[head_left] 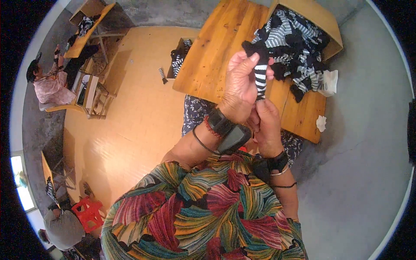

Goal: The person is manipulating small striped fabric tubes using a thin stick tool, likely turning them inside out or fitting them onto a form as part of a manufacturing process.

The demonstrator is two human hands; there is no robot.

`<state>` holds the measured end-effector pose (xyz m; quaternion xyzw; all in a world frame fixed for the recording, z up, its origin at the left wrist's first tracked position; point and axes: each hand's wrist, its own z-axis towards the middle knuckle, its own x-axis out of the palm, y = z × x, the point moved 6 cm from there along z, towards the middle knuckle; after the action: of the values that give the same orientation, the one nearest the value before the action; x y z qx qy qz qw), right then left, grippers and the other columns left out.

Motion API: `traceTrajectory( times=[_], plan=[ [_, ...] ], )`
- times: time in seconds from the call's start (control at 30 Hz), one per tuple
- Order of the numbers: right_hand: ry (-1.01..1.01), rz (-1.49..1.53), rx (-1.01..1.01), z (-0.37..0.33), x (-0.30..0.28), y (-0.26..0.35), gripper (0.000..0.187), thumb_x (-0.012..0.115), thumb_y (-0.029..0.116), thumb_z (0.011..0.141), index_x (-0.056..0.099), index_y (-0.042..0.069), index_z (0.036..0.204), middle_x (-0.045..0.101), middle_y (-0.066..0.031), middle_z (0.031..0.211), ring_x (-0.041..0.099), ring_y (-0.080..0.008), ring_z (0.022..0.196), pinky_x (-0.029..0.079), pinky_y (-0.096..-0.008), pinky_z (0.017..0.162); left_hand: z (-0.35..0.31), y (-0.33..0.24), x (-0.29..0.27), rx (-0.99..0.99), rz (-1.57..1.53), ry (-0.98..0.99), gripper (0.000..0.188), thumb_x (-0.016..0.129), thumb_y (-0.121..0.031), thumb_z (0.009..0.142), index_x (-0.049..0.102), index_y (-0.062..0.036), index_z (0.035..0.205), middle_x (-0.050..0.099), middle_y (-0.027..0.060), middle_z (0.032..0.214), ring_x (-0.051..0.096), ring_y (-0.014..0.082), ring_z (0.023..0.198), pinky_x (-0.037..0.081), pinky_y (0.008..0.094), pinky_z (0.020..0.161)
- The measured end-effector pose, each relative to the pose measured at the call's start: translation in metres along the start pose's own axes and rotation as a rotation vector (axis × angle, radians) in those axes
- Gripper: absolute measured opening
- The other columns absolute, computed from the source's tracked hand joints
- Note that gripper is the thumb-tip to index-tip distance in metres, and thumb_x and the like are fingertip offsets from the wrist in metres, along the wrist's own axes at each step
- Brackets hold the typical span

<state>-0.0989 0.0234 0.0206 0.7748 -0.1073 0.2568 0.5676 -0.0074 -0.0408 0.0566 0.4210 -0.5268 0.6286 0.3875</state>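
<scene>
One narrow knit piece [260, 76], soft, striped black and white, upper centre of frame, pinched in left hand [242, 82] between thumb and bent fingers, nipped at lower end by right hand [267, 121].

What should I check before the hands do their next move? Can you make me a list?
1. Striped piece held: ok, the left hand grips it, thumb in front.
2. Right hand in place: ok, it is at the lower end of the piece.
3. Right hand's pinch firm: cannot tell, its fingertips are partly hidden.
4. Pile close by: ok, it spills from the box onto the table, just beyond the hands.
5. Nothing dropped: not ok, a loose piece lies on the floor.
</scene>
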Motion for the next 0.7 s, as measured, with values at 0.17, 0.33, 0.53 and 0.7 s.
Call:
traceTrajectory(
  times=[0.17,0.33,0.53,0.7],
  plan=[
    [0.016,-0.389,-0.036,0.001,-0.006,0.020,0.020,0.049,0.023,0.086,0.054,0.007,0.074,0.036,0.0071,0.054,0.030,-0.0026,0.046,0.023,-0.0188,0.041,0.003,-0.019,0.004,-0.036,0.031,0.079,0.023,0.057,-0.014,0.078,0.049,-0.0039,0.097,0.058,0.0167,0.085,0.059,0.0250,0.071,0.050,0.0334,0.059],
    [0.013,-0.512,0.060,-0.006,-0.031,0.030,0.020,0.050,0.022,0.085,0.055,0.007,0.072,0.035,0.0086,0.054,0.029,-0.0009,0.046,0.021,-0.0163,0.040,0.011,-0.035,0.006,-0.066,0.418,0.396,0.034,0.062,-0.024,0.075,0.053,-0.0016,0.098,0.059,0.0134,0.085,0.057,0.0213,0.075,0.047,0.0348,0.069],
    [0.060,-0.578,-0.058,-0.008,-0.045,0.036,0.020,0.049,0.022,0.085,0.056,0.009,0.072,0.036,0.0088,0.053,0.030,-0.0008,0.045,0.023,-0.0171,0.035,0.010,-0.029,-0.007,-0.051,0.427,0.253,0.019,0.061,-0.014,0.077,0.060,0.0033,0.085,0.061,0.0081,0.075,0.057,0.0142,0.064,0.046,0.0240,0.057],
    [-0.116,-0.361,0.050,-0.017,-0.037,0.008,0.020,0.049,0.022,0.085,0.054,0.007,0.073,0.038,0.0063,0.052,0.034,-0.0033,0.047,0.025,-0.0192,0.043,-0.002,-0.001,-0.017,0.117,0.250,0.019,0.019,0.060,-0.017,0.080,0.058,0.0006,0.085,0.061,0.0070,0.075,0.056,0.0134,0.063,0.046,0.0243,0.055]
  ],
)
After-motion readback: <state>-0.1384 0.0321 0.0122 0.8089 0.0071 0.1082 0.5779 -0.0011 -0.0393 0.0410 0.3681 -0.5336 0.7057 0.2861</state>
